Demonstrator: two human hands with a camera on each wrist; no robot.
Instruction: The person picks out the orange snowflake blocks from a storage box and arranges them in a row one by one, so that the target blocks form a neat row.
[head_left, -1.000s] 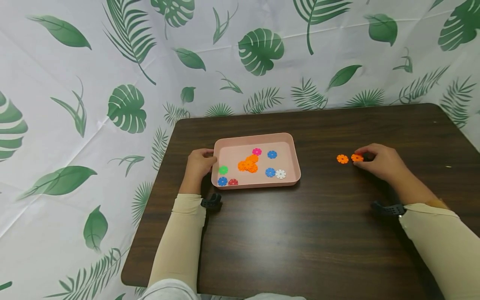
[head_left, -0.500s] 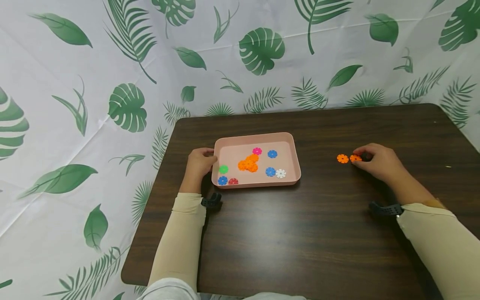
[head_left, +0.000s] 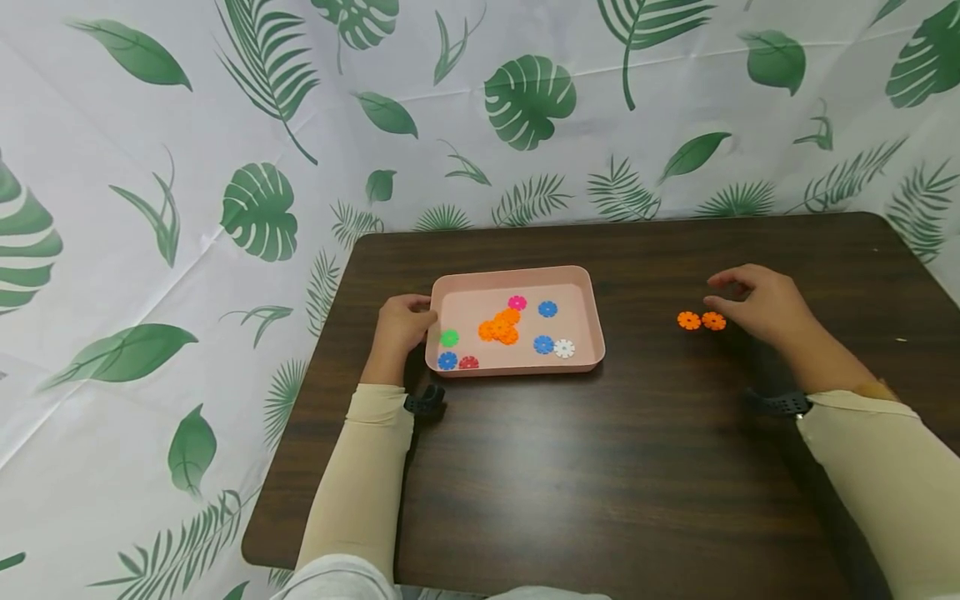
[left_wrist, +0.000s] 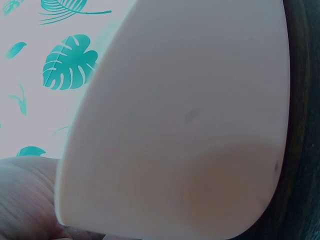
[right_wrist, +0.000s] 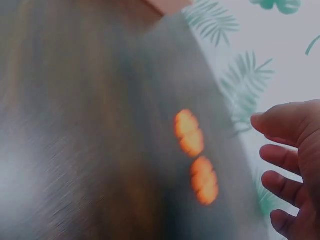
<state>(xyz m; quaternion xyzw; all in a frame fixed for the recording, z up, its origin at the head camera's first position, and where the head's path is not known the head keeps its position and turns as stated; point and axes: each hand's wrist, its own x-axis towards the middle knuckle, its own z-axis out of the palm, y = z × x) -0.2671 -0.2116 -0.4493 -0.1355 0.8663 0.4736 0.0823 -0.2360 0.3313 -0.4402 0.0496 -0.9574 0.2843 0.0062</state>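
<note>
My left hand point(head_left: 401, 327) grips the left end of a shallow pink tray point(head_left: 517, 373), its thumb by the rim. In the left wrist view the tray's pale wall point(left_wrist: 175, 90) fills most of the picture, and part of the left hand point(left_wrist: 27, 195) shows at its lower corner. Two orange snowflake discs, a left one point(head_left: 688, 321) and a right one point(head_left: 714, 321), lie side by side on the table. Just above and right of them is my right hand point(head_left: 765, 304), fingers relaxed and holding nothing. The right wrist view shows its fingers apart from the blurred discs point(right_wrist: 205, 181).
Inside the tray lie a pile of orange discs point(head_left: 499, 327) and loose ones: blue point(head_left: 547, 309), pink point(head_left: 517, 302), white point(head_left: 564, 348), green point(head_left: 449, 338) and red point(head_left: 468, 362). A leaf-print cloth point(head_left: 525, 175) hangs behind the dark wooden table point(head_left: 555, 483).
My right hand first slid the right orange disc slightly left towards the other, then let it go and rose away from it. The left hand stays at the tray.
</note>
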